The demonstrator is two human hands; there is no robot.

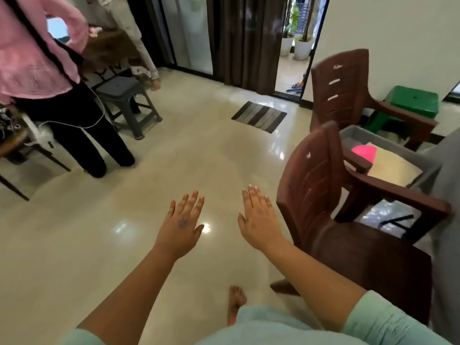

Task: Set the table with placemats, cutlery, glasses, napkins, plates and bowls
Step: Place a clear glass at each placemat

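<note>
My left hand (183,224) and my right hand (258,217) stretch out in front of me over the glossy floor, palms down, fingers straight, holding nothing. To the right, a grey tray (388,143) rests across the arms of a brown plastic chair (331,202). In the tray lie a pink round item (364,153) and a cream flat mat (395,166). No cutlery, glasses or plates show in view. The right hand hovers just left of the near chair's backrest without touching it.
A second brown chair (348,90) and a green stool (410,102) stand at the right wall. A person in a pink top (37,58) stands at the left beside a grey stool (124,100). A striped doormat (258,117) lies before the doorway.
</note>
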